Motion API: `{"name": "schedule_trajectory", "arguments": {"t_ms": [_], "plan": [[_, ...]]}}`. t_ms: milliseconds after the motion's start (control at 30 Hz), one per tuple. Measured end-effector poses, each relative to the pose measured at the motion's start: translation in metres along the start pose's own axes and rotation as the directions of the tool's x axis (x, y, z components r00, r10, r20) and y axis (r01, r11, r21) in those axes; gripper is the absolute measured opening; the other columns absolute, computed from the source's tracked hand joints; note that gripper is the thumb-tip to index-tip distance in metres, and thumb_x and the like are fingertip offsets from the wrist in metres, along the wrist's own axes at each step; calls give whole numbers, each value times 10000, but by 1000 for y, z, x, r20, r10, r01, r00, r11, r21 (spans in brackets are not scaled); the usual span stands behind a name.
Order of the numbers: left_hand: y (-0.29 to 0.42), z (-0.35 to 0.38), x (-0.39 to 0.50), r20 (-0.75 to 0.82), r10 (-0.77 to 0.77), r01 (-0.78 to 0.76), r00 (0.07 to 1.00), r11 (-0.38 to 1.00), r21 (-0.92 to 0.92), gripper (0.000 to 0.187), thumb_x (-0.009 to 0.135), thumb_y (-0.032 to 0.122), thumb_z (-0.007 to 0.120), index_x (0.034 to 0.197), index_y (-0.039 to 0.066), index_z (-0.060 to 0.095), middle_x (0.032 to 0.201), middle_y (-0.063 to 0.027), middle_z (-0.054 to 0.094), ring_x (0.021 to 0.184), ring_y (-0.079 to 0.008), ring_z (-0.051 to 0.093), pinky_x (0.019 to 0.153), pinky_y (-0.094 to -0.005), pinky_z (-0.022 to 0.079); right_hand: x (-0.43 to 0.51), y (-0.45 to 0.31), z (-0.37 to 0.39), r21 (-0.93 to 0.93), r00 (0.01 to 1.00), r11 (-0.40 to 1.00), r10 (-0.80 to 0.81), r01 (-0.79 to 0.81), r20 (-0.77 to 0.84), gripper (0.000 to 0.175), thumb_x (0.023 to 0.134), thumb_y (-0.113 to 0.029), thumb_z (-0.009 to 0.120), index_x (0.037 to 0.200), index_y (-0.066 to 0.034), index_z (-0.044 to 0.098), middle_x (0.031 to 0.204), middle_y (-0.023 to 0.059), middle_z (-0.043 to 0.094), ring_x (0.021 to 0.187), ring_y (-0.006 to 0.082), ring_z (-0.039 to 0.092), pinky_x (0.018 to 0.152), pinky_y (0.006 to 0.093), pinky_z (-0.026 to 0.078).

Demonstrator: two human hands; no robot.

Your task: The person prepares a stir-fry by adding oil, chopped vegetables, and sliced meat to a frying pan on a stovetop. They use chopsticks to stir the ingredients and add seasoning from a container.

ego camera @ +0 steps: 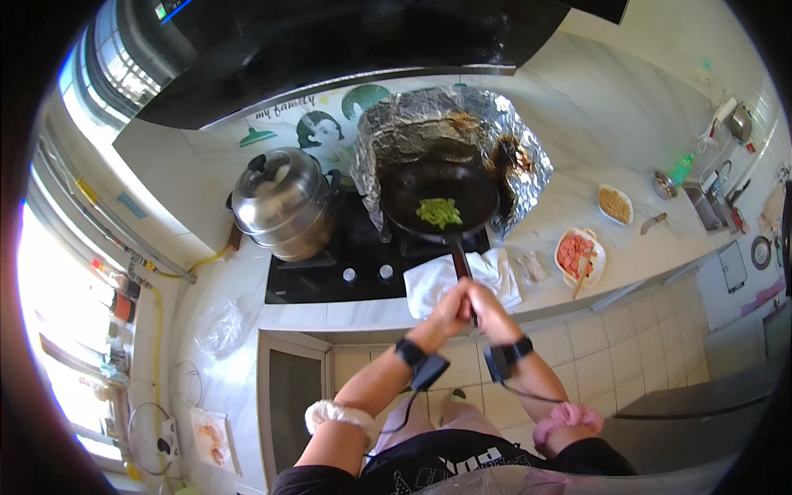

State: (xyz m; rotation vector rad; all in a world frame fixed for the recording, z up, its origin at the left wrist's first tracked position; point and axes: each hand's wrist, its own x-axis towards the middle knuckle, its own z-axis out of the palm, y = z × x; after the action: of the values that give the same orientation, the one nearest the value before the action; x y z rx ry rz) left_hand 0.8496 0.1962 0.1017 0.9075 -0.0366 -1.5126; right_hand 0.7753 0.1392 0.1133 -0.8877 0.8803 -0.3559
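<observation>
Both my hands are wrapped around the handle (460,258) of a black frying pan (408,185). My left hand (450,306) and my right hand (486,307) meet at the handle's near end, fingers touching. Chopped green vegetable pieces (439,212) lie in a small heap toward the near side of the pan. The pan is over the right side of a black glass cooktop (315,281); whether it rests on the burner cannot be seen. Crumpled aluminium foil (526,130), browned in places, stands around its back and sides. Beneath the handle a white cloth (430,288) is spread over the front edge.
A lidded steel steamer pot (278,216) occupies the cooktop's left side. Rightward on the counter are a dish of diced pink meat (572,250) with chopsticks (581,278), a bowl of tan crumbly food (614,204), a knife (653,223) and a metal bowl (664,185). The range hood (346,43) overhangs everything.
</observation>
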Motion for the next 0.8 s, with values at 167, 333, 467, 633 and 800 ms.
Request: {"name": "schedule_trajectory", "arguments": {"t_ms": [167,333,467,633,800], "plan": [[-10,-29,9,46,1,-1,999,1000,-16,239,875,333,597,811,107,641,759,-14,663,665,-134,600,609,-292,481,-7,18,0,-53,977,976,-213,212,-14,296,903,-261,514,646,-115,523,485,-7,465,371,111,435,344,256,301],[-28,-23,-27,8,-164,161,986,978,132,193,850,312,649,782,147,573,514,56,476,380,-70,369,384,-214,329,-35,29,-2,-123,991,992,-21,5,-131,139,870,-124,529,801,-14,579,546,11,511,382,94,446,324,244,322],[-8,6,-42,28,-93,91,995,993,78,205,863,295,642,747,158,543,526,75,425,435,-59,380,426,-208,297,-37,19,-8,88,995,994,-77,71,65,116,850,-97,547,848,-5,617,510,-18,448,373,75,402,323,237,299],[3,16,-25,56,90,-89,994,996,-15,202,872,278,623,719,160,564,593,66,492,497,-84,454,453,-250,352,-3,17,-21,-33,988,988,-151,152,39,281,908,-259,503,672,-114,547,495,-23,446,371,95,408,366,245,319],[-14,1,-23,-18,-56,57,998,991,121,125,874,225,593,955,129,593,631,34,542,474,-105,478,483,-255,417,-9,31,-16,15,994,994,-105,105,-19,182,881,-224,526,766,-99,590,573,-10,527,450,97,474,413,245,369]]}}
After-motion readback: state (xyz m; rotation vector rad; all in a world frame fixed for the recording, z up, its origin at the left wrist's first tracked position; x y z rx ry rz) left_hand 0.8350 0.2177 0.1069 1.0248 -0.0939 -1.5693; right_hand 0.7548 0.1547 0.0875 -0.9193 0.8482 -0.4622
